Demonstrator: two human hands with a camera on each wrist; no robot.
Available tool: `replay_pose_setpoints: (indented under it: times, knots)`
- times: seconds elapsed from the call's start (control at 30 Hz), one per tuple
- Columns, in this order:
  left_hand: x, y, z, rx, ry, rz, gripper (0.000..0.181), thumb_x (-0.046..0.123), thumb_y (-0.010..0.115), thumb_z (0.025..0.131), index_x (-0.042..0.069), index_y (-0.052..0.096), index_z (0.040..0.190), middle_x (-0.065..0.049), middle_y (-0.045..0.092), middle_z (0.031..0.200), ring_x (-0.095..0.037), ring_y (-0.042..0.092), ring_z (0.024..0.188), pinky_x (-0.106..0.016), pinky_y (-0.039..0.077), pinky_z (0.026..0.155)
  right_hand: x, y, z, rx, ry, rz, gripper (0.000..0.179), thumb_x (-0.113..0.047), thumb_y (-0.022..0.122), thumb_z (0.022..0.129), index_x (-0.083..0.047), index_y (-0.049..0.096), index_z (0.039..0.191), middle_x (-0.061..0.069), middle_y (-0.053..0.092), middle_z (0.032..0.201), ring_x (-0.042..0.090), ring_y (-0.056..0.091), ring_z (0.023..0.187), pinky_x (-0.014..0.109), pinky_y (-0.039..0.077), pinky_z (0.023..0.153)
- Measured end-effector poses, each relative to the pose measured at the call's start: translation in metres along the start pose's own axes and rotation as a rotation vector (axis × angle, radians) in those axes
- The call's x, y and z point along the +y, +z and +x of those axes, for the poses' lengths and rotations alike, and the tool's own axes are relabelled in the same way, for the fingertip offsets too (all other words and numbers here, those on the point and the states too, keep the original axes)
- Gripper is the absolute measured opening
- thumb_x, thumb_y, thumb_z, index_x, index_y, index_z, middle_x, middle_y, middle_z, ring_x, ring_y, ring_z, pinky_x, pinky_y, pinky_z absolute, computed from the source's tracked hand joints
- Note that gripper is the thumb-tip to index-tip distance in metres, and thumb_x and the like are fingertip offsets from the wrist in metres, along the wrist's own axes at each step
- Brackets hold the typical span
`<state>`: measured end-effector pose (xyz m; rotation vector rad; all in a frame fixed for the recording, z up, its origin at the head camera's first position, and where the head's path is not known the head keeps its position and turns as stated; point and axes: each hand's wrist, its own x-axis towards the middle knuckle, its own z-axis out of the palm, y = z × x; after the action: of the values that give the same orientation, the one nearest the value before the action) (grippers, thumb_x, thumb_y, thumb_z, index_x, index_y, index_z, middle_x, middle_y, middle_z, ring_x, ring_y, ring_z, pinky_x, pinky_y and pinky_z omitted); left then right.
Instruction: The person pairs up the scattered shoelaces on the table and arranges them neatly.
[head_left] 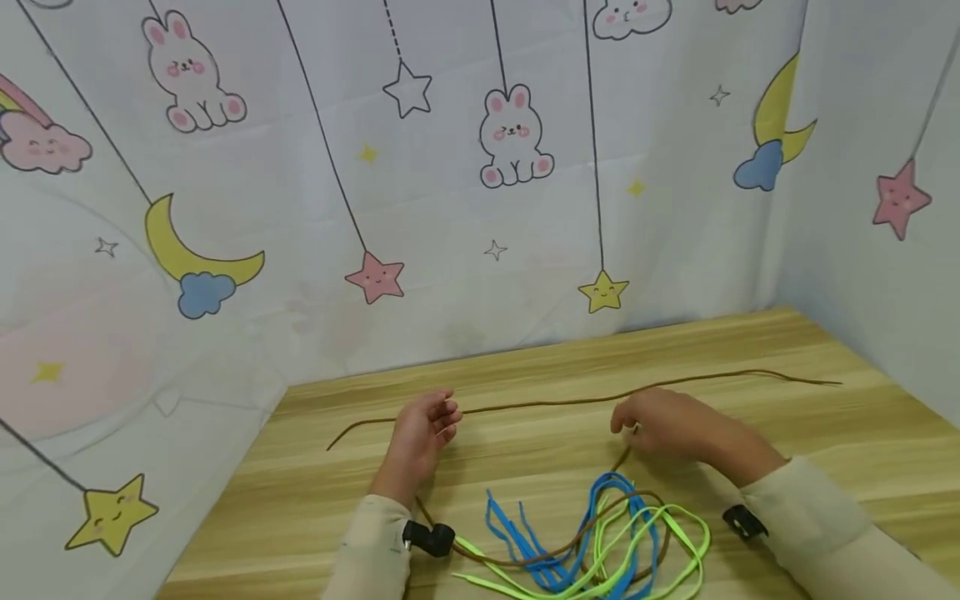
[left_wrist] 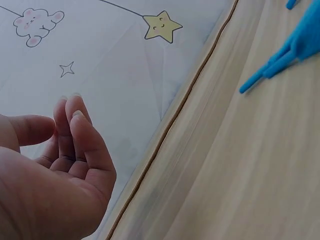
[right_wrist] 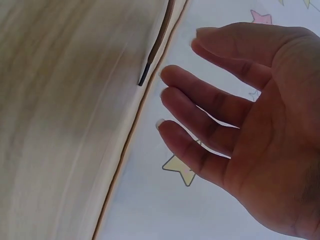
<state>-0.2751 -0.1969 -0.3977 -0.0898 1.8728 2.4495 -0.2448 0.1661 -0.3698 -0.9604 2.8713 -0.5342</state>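
Observation:
A long brown shoelace (head_left: 540, 403) lies stretched from left to right across the back of the table. My left hand (head_left: 420, 437) is over its left part in the head view, fingers loosely curled and holding nothing. Over the table to the right is my right hand (head_left: 667, 423), palm bare in the right wrist view, its fingers relaxed. A second brown shoelace (head_left: 517, 563) runs through a loose pile with blue shoelaces (head_left: 551, 575) and neon-green shoelaces (head_left: 693, 575) at the front. One dark-tipped brown lace end (right_wrist: 144, 75) shows near the right fingertips.
The wood-grain table (head_left: 285, 492) meets a white printed curtain (head_left: 450, 208) along its back edge. More of that white cloth (head_left: 862, 275) hangs at the right side. A black wrist camera (head_left: 429, 538) is strapped on the left sleeve, another (head_left: 745, 522) on the right.

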Motion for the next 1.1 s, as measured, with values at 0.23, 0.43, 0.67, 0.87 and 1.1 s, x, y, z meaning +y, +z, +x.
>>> replay_pose_setpoints:
  times: [0.23,0.43,0.67,0.87,1.1]
  knots:
    - [-0.005,0.012,-0.007,-0.054,0.000,0.062,0.032,0.019,0.051,0.105,-0.003,0.054,0.128,-0.002,0.061,0.088,-0.016,0.062,0.078,-0.026,0.050,0.069,-0.004,0.004,-0.002,0.003,-0.160,0.037,0.036,0.012,0.057,0.075,-0.016,0.075,0.088,-0.008,0.069,0.093,0.014,0.065,0.087,0.035,0.054,0.074]
    - [-0.007,0.019,-0.010,-0.084,-0.003,0.092,0.036,0.019,0.052,0.104,-0.005,0.051,0.130,-0.002,0.061,0.087,-0.016,0.062,0.077,-0.027,0.050,0.070,-0.002,0.005,-0.003,-0.008,-0.191,0.023,0.035,0.011,0.059,0.071,-0.020,0.072,0.079,-0.013,0.063,0.083,0.005,0.057,0.076,0.029,0.051,0.067]
    - [-0.008,0.025,-0.008,-0.123,0.005,0.117,0.032,0.020,0.052,0.104,-0.004,0.054,0.126,-0.002,0.062,0.087,-0.016,0.064,0.078,-0.027,0.051,0.071,-0.002,0.007,-0.005,-0.005,-0.170,-0.055,0.028,0.004,0.071,0.075,-0.024,0.069,0.076,-0.011,0.056,0.084,0.005,0.051,0.076,0.029,0.048,0.065]
    - [-0.009,0.027,-0.009,-0.153,0.004,0.134,0.033,0.019,0.050,0.105,-0.005,0.052,0.128,-0.002,0.062,0.088,-0.015,0.064,0.078,-0.027,0.051,0.071,-0.007,0.009,-0.008,0.008,-0.153,-0.100,0.028,0.000,0.073,0.078,-0.027,0.067,0.073,-0.011,0.051,0.084,0.007,0.046,0.072,0.029,0.044,0.062]
    - [-0.009,0.028,-0.011,-0.167,0.006,0.151,0.033,0.019,0.050,0.105,-0.005,0.052,0.127,-0.002,0.062,0.088,-0.015,0.064,0.078,-0.028,0.051,0.072,-0.014,0.008,-0.010,-0.020,-0.086,-0.087,0.024,0.000,0.074,0.079,-0.022,0.069,0.086,-0.006,0.053,0.090,0.010,0.049,0.076,0.034,0.047,0.068]
